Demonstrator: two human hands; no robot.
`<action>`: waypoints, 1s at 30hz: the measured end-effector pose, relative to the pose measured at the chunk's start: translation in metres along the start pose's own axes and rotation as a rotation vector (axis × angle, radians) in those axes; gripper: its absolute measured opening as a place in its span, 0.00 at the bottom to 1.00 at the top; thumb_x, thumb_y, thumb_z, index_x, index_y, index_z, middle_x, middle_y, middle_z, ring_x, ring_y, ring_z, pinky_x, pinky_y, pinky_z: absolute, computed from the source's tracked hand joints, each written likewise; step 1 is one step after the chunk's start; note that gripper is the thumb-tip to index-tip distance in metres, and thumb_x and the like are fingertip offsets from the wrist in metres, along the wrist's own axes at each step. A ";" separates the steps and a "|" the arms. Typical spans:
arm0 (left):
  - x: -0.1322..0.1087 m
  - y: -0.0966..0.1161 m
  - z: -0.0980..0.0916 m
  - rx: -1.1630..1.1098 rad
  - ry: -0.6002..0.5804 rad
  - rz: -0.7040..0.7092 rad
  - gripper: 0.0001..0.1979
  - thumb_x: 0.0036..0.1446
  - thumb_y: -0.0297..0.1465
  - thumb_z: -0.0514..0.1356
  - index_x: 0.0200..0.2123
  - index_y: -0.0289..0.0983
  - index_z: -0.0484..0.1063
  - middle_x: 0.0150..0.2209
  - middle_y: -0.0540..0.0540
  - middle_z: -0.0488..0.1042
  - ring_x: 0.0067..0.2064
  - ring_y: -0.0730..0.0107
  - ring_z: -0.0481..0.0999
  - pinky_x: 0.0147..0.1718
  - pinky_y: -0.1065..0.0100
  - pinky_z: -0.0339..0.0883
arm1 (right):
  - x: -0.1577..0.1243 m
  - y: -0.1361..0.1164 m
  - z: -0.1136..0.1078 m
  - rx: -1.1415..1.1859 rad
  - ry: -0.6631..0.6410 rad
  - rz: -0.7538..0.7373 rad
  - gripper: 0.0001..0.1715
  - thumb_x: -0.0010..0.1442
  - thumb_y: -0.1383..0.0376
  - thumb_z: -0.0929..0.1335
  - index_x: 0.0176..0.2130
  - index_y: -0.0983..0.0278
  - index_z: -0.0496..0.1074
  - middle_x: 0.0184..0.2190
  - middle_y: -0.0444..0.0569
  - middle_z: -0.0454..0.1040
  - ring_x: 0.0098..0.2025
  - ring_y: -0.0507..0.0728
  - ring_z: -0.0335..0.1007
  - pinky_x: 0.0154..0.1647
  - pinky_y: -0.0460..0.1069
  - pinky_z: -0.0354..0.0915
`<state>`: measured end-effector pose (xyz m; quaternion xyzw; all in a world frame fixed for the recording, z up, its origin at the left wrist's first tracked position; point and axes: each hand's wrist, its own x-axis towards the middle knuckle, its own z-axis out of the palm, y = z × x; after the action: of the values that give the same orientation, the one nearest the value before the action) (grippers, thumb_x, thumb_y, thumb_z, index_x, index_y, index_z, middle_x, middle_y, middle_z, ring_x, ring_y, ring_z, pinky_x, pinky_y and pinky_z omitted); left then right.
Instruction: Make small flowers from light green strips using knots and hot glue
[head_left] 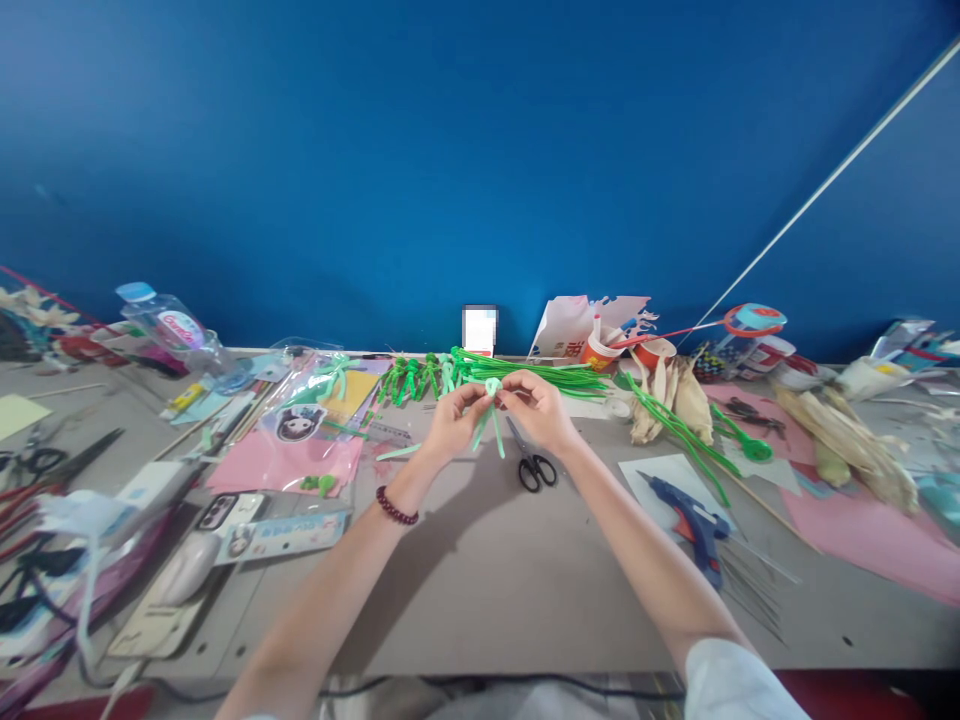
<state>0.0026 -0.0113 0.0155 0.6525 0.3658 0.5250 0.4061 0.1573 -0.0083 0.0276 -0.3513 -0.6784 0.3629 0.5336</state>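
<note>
Both hands meet above the middle of the table, pinching a pale green pipe cleaner [493,386] bent into a small loop, its two ends hanging down. My left hand [454,418] grips it from the left, with a dark red bead bracelet on that wrist. From the right, my right hand [536,408] holds the loop with thumb and forefinger. Black-handled scissors [536,470] lie below the right hand. Behind the hands is a bundle of green pipe cleaners [555,376], with several twisted green pipe-cleaner pieces [411,378] to its left.
A blue hot glue gun [694,520] lies on white paper at the right, near dried corn husks [679,400]. At the left are a clear plastic bag [300,400] on pink paper, a white mouse [189,567] and a plastic bottle [169,320]. A lit phone [480,330] leans on the blue wall.
</note>
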 end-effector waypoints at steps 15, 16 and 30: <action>-0.002 0.008 -0.003 0.166 -0.009 0.142 0.09 0.57 0.36 0.58 0.31 0.37 0.72 0.31 0.45 0.75 0.34 0.68 0.73 0.34 0.68 0.67 | 0.002 -0.009 -0.018 -0.386 -0.041 -0.327 0.08 0.60 0.63 0.66 0.38 0.58 0.76 0.38 0.49 0.74 0.43 0.57 0.71 0.45 0.53 0.68; -0.002 0.007 -0.003 0.178 -0.012 0.134 0.09 0.57 0.36 0.58 0.30 0.37 0.73 0.31 0.45 0.75 0.34 0.68 0.73 0.33 0.68 0.67 | 0.002 -0.008 -0.018 -0.389 -0.039 -0.320 0.08 0.60 0.63 0.66 0.36 0.58 0.76 0.37 0.49 0.74 0.42 0.57 0.71 0.45 0.53 0.68; 0.000 0.000 -0.003 0.179 0.013 0.120 0.09 0.58 0.36 0.57 0.32 0.38 0.72 0.33 0.45 0.76 0.36 0.67 0.74 0.34 0.68 0.67 | 0.005 -0.001 -0.019 0.072 -0.048 0.061 0.14 0.56 0.59 0.68 0.41 0.63 0.74 0.38 0.50 0.76 0.36 0.54 0.73 0.36 0.50 0.71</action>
<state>-0.0003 -0.0112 0.0153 0.7034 0.3743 0.5178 0.3116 0.1750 -0.0025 0.0341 -0.3435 -0.6667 0.4113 0.5180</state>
